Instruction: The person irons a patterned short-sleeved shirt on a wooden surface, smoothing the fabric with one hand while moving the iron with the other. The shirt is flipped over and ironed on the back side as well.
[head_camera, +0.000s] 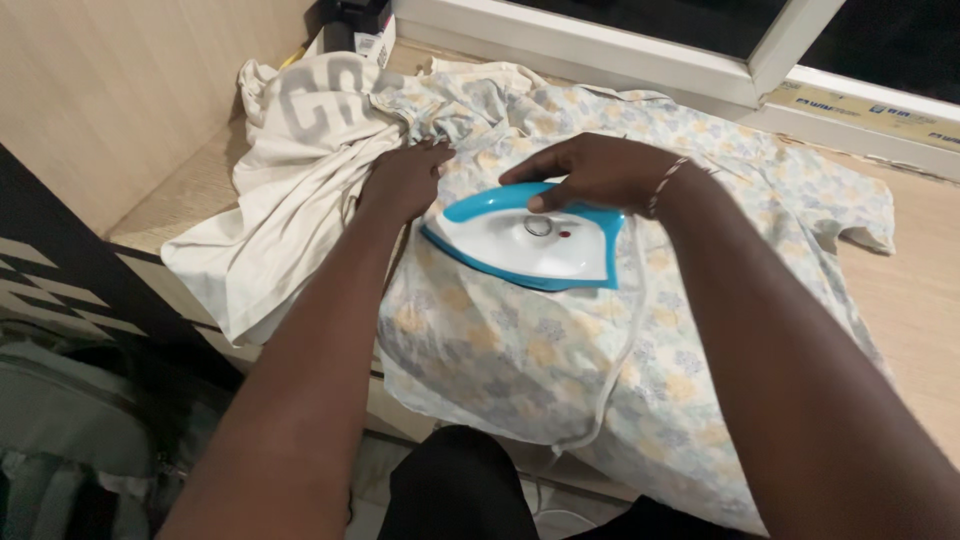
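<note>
**Iron on a flowered shirt, one hand holding the cloth flat**

The right hand (600, 172) was closed around the blue handle of a white and blue electric iron (525, 240), thumb along the near side of the grip, a thin bracelet at the wrist. The iron sat flat on a pale floral shirt (520, 340), its pointed nose aimed toward the left, its soleplate touching the fabric. A white cord (615, 370) ran from the iron's heel down across the shirt toward the near edge of the wooden ledge (915, 300).

The left hand (405, 180) lay open, palm down and fingers spread, pressing the shirt just beside the iron's nose, where the floral cloth met a cream garment with grey lettering (290, 190). It gripped nothing.

The floral shirt covered most of the ledge, one short sleeve stretched toward the right end and its lower hem hanging over the near edge. The cream garment was bunched at the left end, draping over the near left corner. Behind both, along the far edge, ran a white window frame (620, 55); a small dark box (355, 25) stood at the far left corner. Below the ledge on the left lay a grey bag (70, 420).
</note>
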